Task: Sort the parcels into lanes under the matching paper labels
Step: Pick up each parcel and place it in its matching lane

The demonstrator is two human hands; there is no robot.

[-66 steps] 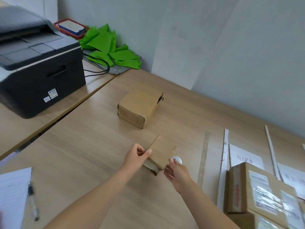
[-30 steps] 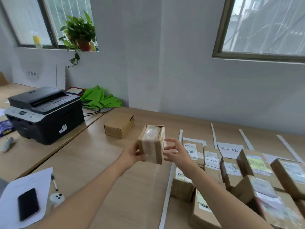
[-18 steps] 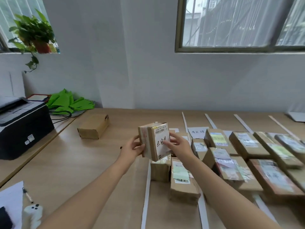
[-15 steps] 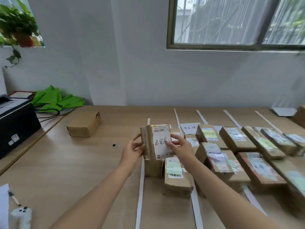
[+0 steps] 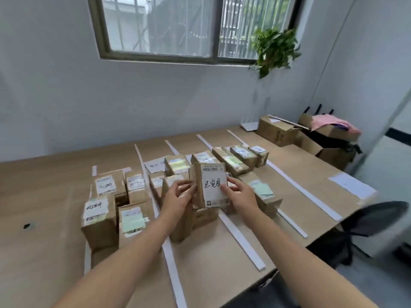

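Observation:
I hold a small cardboard parcel [image 5: 210,185] upright above the table, its white label with a barcode and black handwriting facing me. My left hand [image 5: 178,197] grips its left side and my right hand [image 5: 239,194] pinches its right edge. Below and around it, several taped cardboard parcels [image 5: 100,216] lie in lanes marked by white strips [image 5: 240,236] on the wooden table [image 5: 40,252]. A handwritten paper label [image 5: 155,167] lies at the head of one lane. Parcels directly behind the held one are partly hidden.
Open cardboard boxes [image 5: 278,133] stand at the table's far right corner, one with pink cloth [image 5: 329,123]. A loose paper sheet [image 5: 351,186] lies near the right edge. A dark chair [image 5: 373,218] sits beyond that edge. A plant [image 5: 273,48] hangs by the window.
My view has swung right from the printer desk to the lanes. The parcel was lifted off the table and turned so its label faces me; both hands still hold it.

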